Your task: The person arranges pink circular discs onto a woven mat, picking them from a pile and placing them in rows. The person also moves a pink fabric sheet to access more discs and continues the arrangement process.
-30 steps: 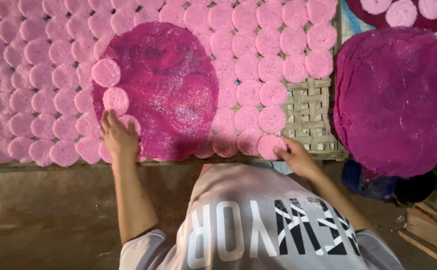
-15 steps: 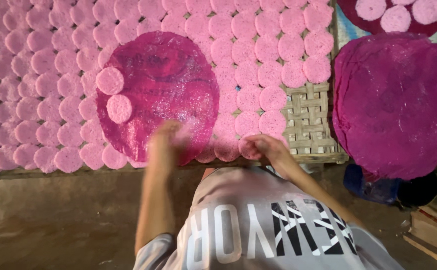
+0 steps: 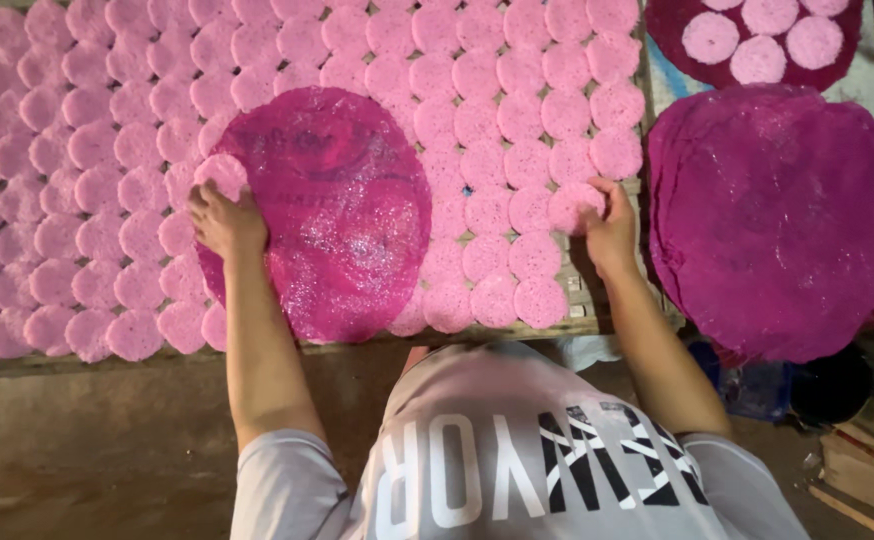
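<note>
Pressing down on a small pink disc, the left hand lies at the left edge of the big dark pink sheet. Its fingers curl over the disc's lower edge, so it looks to be holding the disc lightly. The right hand pinches another pink disc at the right end of the rows, just above the mat's bare corner.

Both discs are round, pale pink and grainy, with rough soft edges. They look thin and easy to break. The one by the left hand sits partly on the big sheet and partly on the rows of discs beside it. The one in the right hand touches the discs next to it.

A hard squeeze could crumble an edge, I think. A quick pull could tear a disc if it sticks to its neighbour. The big sheet lies on top of many discs, so a push with the left hand could slide it and knock them out of line.

All of it rests on a woven mat. A pile of big dark pink sheets lies to the right, well apart from both hands.
</note>
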